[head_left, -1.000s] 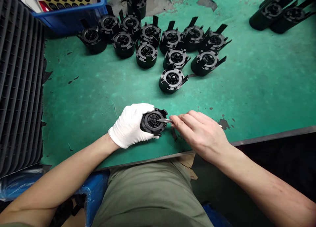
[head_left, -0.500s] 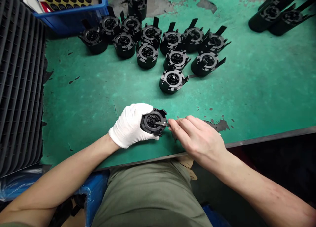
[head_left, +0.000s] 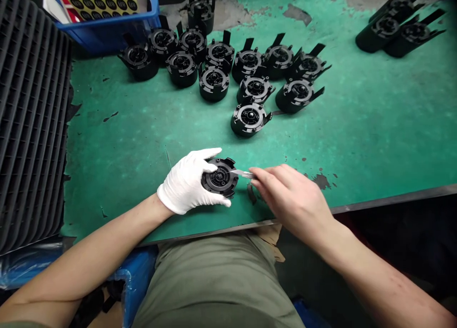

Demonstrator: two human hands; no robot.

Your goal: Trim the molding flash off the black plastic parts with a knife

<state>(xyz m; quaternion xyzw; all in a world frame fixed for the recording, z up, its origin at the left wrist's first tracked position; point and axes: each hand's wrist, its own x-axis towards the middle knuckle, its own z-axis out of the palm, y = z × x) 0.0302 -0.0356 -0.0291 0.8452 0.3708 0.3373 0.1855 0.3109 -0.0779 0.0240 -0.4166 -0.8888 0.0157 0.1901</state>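
My left hand (head_left: 187, 183), in a white glove, holds a round black plastic part (head_left: 220, 178) with rings and small posts on its face. The thumb lies over the face and the other fingers are spread around its rim. Bare and closed, my right hand (head_left: 291, 192) grips a thin metal blade (head_left: 243, 173), whose tip is over the right side of the part's face. A small dark curved piece (head_left: 252, 193) lies on the green table just beneath my right hand.
Several black cylindrical parts (head_left: 249, 120) stand beyond my hands, with three more (head_left: 385, 28) at the back right. A blue bin (head_left: 107, 33) holds stickers (head_left: 103, 6). Stacked black trays (head_left: 32, 123) rise at the left. The table edge (head_left: 392, 202) is near my body.
The blade has moved slightly right and up from the part's centre. My left thumb has shifted onto the face, and the part has turned a little. The camera view has shifted slightly.
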